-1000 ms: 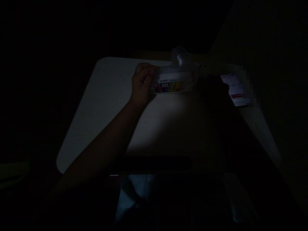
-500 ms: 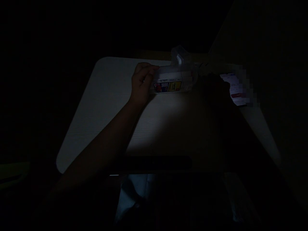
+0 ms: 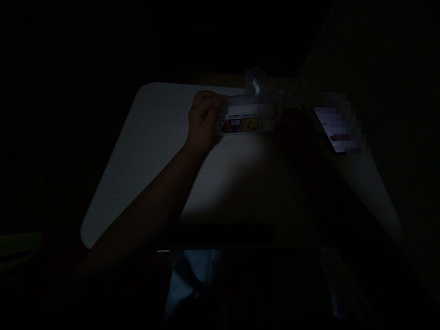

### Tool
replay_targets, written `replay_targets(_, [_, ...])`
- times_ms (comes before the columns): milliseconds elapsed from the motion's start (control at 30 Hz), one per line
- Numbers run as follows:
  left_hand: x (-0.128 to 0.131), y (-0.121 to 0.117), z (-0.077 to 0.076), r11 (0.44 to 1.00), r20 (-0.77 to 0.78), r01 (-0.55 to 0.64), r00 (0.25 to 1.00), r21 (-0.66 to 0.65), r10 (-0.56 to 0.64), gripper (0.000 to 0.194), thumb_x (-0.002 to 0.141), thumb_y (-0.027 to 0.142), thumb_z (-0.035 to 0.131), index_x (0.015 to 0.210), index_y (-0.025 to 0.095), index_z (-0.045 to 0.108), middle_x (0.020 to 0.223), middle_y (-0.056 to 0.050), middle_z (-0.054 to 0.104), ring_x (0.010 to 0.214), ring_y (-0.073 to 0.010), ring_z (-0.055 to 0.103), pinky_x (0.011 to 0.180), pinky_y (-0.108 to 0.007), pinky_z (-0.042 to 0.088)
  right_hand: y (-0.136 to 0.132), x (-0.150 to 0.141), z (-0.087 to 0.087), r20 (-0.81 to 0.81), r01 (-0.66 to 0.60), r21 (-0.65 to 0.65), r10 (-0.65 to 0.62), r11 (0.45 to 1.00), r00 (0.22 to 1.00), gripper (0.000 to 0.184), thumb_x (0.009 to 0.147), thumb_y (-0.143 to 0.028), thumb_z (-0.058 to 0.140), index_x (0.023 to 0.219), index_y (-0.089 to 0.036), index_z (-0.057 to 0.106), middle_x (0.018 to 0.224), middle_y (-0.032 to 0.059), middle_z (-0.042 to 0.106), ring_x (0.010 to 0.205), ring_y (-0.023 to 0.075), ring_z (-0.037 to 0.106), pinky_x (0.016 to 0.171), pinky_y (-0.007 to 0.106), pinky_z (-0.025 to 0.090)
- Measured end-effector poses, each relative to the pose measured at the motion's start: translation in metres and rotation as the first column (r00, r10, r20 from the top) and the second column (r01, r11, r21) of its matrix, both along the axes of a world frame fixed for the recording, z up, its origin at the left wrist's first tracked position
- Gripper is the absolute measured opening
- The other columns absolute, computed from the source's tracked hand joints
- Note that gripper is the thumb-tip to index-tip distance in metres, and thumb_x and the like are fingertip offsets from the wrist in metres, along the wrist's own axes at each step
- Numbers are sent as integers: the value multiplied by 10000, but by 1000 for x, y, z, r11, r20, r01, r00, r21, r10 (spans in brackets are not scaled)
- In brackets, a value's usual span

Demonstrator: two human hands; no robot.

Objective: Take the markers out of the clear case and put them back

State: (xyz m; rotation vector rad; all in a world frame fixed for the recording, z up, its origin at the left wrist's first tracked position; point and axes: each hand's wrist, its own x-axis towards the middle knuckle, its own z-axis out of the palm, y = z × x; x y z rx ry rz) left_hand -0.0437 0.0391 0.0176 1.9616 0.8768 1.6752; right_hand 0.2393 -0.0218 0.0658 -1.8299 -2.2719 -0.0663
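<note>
The box (image 3: 245, 118), clear with a colored label, lies at the far edge of the table (image 3: 144, 151). The left hand (image 3: 202, 118) grips its left end, fingers curled around it. The right hand is lost in shadow. A phone (image 3: 335, 128) glows well to the right.

Left arm stretches forward and up from the lower left, bare forearm straight, left hand (image 3: 202, 117) at full reach, fingers curled in a grip, knuckles up. Right hand lost in darkness.
</note>
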Motion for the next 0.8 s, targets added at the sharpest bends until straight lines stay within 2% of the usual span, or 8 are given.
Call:
replay_targets(167, [1,0,0,1000,17,-10,1000,-10,10,534,944,782,585,1033,298,794,1110,-82,726,1203,-302,711,1180,-556,554,-2,2,-5,-54,-37,21,39,999,998,455,1063,-210,376,1376,-169,704,1467,123,655,1399,265,597,1238,454,463])
replay_targets(267, [1,-1,1,1000,20,-20,1000,-9,20,532,946,781,582,1017,301,801,1111,-84,732,1190,-297,714,1168,-537,562,-8,3,1,-67,-7,-9,6,1000,998,453,1064,-244,393,1393,-186,699,1471,128,648,1396,274,594,1230,457,468])
replay_targets(433, [1,-1,1,1000,23,-18,1000,-14,19,524,930,786,606,1013,307,802,1109,-82,740,1179,-293,715,1166,-530,565,-14,0,9,-84,34,-38,-37,999,996,459,1050,-291,403,1399,-240,695,1488,97,640,1422,307,575,1246,525,453])
replay_targets(633, [2,0,0,1000,21,-30,999,-9,30,549,932,802,584,994,299,795,1119,-85,739,1183,-297,714,1167,-542,563,-15,4,9,-91,19,10,-18,1000,996,447,1060,-327,396,1339,-205,723,1441,117,663,1387,314,592,1250,549,439])
replay_targets(800, [2,1,0,1000,11,-30,999,-1,30,573,933,815,564,1000,298,802,1098,-89,730,1173,-299,719,1146,-546,573,-24,1,16,-95,67,-1,-66,998,993,441,1052,-296,401,1254,-140,761,1362,157,696,1330,342,626,1211,561,471])
